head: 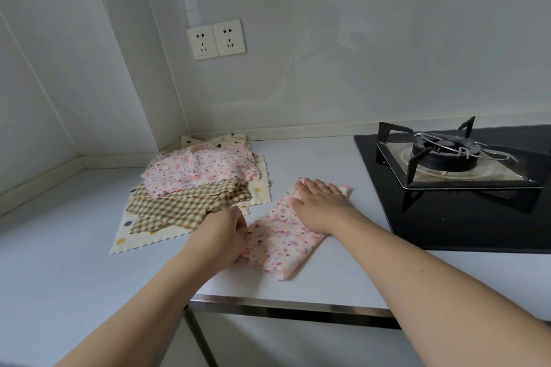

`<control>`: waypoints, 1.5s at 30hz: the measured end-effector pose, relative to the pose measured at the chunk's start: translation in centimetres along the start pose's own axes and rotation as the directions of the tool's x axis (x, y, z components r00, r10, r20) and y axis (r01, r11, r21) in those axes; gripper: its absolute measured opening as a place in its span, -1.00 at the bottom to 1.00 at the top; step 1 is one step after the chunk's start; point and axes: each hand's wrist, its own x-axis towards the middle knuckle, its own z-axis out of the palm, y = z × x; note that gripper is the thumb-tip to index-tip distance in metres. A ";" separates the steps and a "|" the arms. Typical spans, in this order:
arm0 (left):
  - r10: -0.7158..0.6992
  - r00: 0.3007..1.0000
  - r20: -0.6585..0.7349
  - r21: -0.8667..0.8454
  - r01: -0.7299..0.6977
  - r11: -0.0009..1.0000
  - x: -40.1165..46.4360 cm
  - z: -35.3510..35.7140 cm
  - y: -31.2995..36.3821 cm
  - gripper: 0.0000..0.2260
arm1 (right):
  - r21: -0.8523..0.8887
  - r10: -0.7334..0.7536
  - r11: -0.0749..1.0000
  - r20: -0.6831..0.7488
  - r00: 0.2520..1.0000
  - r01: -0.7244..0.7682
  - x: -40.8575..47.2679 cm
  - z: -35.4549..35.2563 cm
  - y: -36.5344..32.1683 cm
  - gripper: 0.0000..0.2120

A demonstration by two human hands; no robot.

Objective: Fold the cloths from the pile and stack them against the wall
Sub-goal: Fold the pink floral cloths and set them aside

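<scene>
Pinching the near-left edge of a white cloth speckled with pink and purple dots (280, 235), the left hand (226, 231) has its fingers curled into the fabric, while the right hand (316, 205) lies flat on the far half with fingers straight and spread, pressing it down. So the left grip is closed on cloth and the right is open, acting only as a weight.

From the head view, this dotted cloth lies as a narrow folded strip on the pale grey surface (74, 247), between the pile and the black glass gas hob (447, 202). The pile of unfolded cloths (193, 188), pink-dotted, green gingham and cream with zigzag edges, sits to the left in the corner, its far edge near the white wall (328, 68). I see no folded stack against the wall yet, so the task looks early.

To do this fold well, I would say the left hand should carry its end over toward the right fingertips, matching the edges before letting go, while the right palm holds the strip from sliding. Smoothing along the crease afterwards should help it stack flat.
</scene>
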 end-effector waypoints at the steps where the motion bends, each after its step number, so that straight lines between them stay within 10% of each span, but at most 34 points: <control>1: 0.037 0.999 -0.026 0.034 -0.036 0.999 -0.1 0.3 -0.2 -0.89 | 0.000 -0.001 1.000 -0.002 1.000 0.001 0.0 0.0 0.0 -0.44; 6: 0.234 0.940 -0.247 0.161 -0.199 0.967 -1.4 1.3 -0.4 -0.87 | -0.016 -0.004 1.000 0.006 1.000 0.004 0.0 0.1 0.1 -0.44; 9: 0.293 0.883 -0.367 -0.062 -0.338 0.939 -2.0 1.2 1.4 -0.85 | -0.024 -0.004 1.000 0.015 1.000 0.004 0.2 0.1 0.1 -0.44; 18: 0.379 0.925 -0.011 -0.242 -0.370 0.897 -2.2 2.5 1.5 -0.88 | -0.046 -0.009 0.999 0.050 0.999 0.012 0.7 -0.2 0.4 -0.43; 23: 0.504 0.845 0.178 -0.016 -0.509 0.860 -3.4 1.9 0.8 -0.52 | -0.070 -0.020 0.997 0.077 0.997 0.025 1.3 -0.5 1.1 -0.43; 33: 0.559 0.699 0.447 0.145 -0.673 0.725 -5.9 -0.6 1.6 -0.59 | -0.101 -0.022 0.995 0.040 0.999 0.026 1.0 -0.7 1.3 -0.39; 39: 0.509 0.860 0.032 -0.116 -0.503 0.856 -4.6 -1.0 -0.7 -0.54 | -0.198 -0.105 0.980 -0.358 0.928 0.035 -4.1 -1.9 -2.0 -0.58; 45: 0.516 0.847 0.129 -0.074 -0.511 0.856 -4.1 0.9 -3.1 -0.58 | -0.094 -0.080 0.992 0.101 0.992 0.089 -8.4 0.3 -1.8 -0.31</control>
